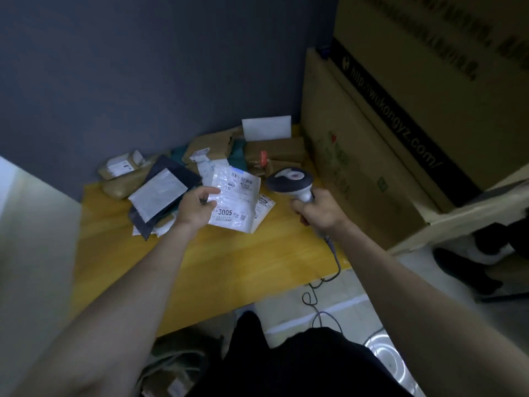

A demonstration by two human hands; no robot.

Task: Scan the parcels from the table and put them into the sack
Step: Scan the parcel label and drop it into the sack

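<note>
Parcels (200,164) are lying in a loose heap toward the back of the yellow desk (229,262), in the middle of the frame against the dark blue wall (143,67). Most are brown paper packets; a dark mailer (163,193) with a pale label is sitting at the heap's left edge, and a white envelope (266,128) is leaning upright at the back. The left hand (197,206) is holding a white plastic parcel (236,200) just above the desk at frame centre, its grip pinching the parcel's left edge, with the printed label facing up and the number 3005 showing. Another white packet (264,203) is peeking out from under it. The right hand (320,210) is clenching its grip round the handle of a barcode scanner (292,181), whose dark head is pointing left toward the held parcel, just beside its right edge. The scanner's cable (329,279) is trailing down over the desk's front edge to the floor. Large cardboard boxes (400,124) are standing stacked at the right of the frame. A sack (171,368) with light fabric folds is sitting at the bottom of the frame, below the desk's front edge.
</note>
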